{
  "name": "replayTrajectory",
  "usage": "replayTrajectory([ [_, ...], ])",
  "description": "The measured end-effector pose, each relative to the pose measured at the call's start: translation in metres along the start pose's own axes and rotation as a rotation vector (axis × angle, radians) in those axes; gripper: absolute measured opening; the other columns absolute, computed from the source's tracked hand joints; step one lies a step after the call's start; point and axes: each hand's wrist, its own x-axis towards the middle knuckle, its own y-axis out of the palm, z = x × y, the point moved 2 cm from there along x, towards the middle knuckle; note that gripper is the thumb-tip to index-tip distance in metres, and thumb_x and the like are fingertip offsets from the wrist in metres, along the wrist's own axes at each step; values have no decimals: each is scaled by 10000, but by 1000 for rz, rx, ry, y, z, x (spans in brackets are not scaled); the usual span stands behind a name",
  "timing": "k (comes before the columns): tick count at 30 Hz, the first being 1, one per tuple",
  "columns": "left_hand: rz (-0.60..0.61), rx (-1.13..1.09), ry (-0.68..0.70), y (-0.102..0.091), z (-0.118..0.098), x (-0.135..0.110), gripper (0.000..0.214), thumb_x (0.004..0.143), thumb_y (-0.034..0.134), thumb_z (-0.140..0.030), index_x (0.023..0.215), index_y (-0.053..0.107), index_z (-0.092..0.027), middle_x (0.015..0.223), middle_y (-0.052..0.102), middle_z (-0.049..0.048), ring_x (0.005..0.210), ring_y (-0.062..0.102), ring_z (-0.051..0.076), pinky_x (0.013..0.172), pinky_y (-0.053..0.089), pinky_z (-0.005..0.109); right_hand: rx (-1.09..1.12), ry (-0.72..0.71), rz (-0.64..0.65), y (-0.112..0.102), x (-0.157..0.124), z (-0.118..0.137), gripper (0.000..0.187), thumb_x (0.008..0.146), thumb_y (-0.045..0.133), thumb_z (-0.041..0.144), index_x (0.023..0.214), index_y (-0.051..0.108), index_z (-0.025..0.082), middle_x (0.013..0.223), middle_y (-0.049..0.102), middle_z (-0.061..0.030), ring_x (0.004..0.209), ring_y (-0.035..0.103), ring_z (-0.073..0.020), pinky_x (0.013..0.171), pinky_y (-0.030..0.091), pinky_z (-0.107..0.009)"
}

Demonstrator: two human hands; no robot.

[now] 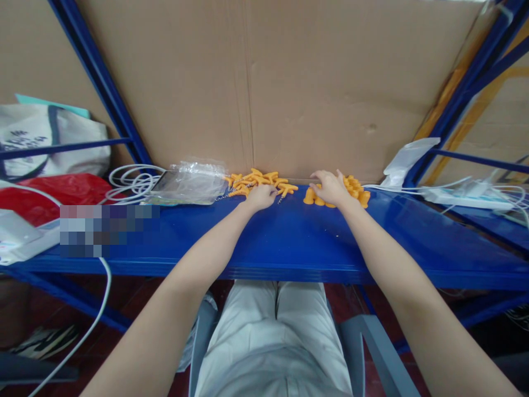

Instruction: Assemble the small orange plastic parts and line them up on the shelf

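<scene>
Orange T-handled corkscrews (257, 176) with thin metal spirals lie in a loose pile at the back of the blue shelf. My left hand (261, 198) is at the front of this pile, its fingers curled together; whatever they hold is hidden. Just right of its fingertips lies one corkscrew (288, 189), and I cannot tell whether they touch it. Over a cluster of orange cup-shaped pieces (362, 197) is my right hand (330, 187), fingers and thumb apart. It covers part of the cluster and holds nothing that I can see.
Clear plastic bags (192, 182) lie left of the corkscrews, beside a coiled white cable (134, 184). A cardboard wall (289, 82) closes the back. Blue posts (101, 77) frame the shelf (289, 242). At the right lies a white power strip (463, 197) with cables.
</scene>
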Motion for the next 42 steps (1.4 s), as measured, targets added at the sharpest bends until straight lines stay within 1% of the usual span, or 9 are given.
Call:
replayTrajectory([
  [5, -57, -84, 42, -3, 2, -1, 283, 927, 501, -227, 889, 772, -159, 920, 784, 128, 929, 721, 260, 921, 545, 369, -2, -19, 40, -3, 1, 5, 259, 935, 513, 258, 1102, 710, 237, 1107, 774, -106, 1106, 688, -318, 1131, 294, -699],
  [8, -47, -106, 46, -4, -1, -2, 266, 919, 519, -227, 825, 759, -163, 857, 770, 118, 878, 718, 258, 886, 540, 364, -23, -9, 96, -6, 0, 9, 262, 939, 512, 249, 1082, 730, 234, 1075, 788, -97, 1072, 708, -304, 1107, 368, -616],
  [12, -35, -70, 32, -4, -7, -3, 258, 916, 531, -235, 815, 761, -173, 867, 775, 105, 887, 720, 258, 848, 539, 350, -45, 4, 157, -11, -1, 14, 281, 951, 515, 250, 1096, 753, 216, 1091, 791, -110, 1069, 720, -293, 990, 480, -457],
  [16, -20, -47, 42, -1, -9, -3, 284, 927, 515, -247, 853, 777, -167, 909, 789, 109, 900, 723, 262, 843, 540, 351, -82, 11, 171, -10, -1, 14, 274, 949, 534, 246, 1101, 760, 210, 1141, 780, -116, 1090, 714, -289, 946, 495, -412],
  [25, 38, -22, 77, 4, -12, -3, 326, 944, 489, -229, 1020, 803, -185, 1014, 802, 90, 979, 727, 250, 924, 557, 350, -108, -31, 177, 0, -1, 8, 293, 943, 526, 250, 1120, 757, 214, 1193, 761, -126, 1110, 699, -292, 969, 504, -449],
  [30, 0, -48, 170, 16, -9, 0, 432, 883, 516, -91, 1233, 749, -188, 1301, 734, 96, 1240, 656, 236, 1115, 487, 371, -117, 29, 189, -3, -3, 11, 322, 945, 542, 243, 1201, 732, 194, 1323, 707, -155, 1239, 651, -324, 1083, 435, -540],
  [33, 76, -22, 170, 25, -5, 2, 559, 845, 483, -9, 1322, 706, -195, 1428, 661, 96, 1333, 603, 222, 1152, 451, 352, -110, 47, 218, -3, -4, 12, 318, 950, 535, 232, 1198, 731, 198, 1320, 712, -153, 1256, 644, -328, 1095, 418, -564],
  [36, 132, 3, 146, 27, -4, 3, 527, 865, 483, -23, 1288, 730, -216, 1380, 696, 79, 1293, 634, 221, 1123, 475, 337, -108, 58, 246, -2, -4, 12, 293, 947, 531, 221, 1148, 745, 212, 1291, 731, -141, 1242, 654, -330, 1102, 402, -586],
  [42, 82, -6, 118, 20, -10, 3, 330, 857, 576, -77, 1056, 810, -199, 1210, 770, 82, 1163, 702, 246, 1056, 530, 348, -111, 58, 270, -2, -4, 13, 333, 936, 502, 211, 1166, 743, 203, 1301, 725, -154, 1247, 647, -345, 1141, 319, -664],
])
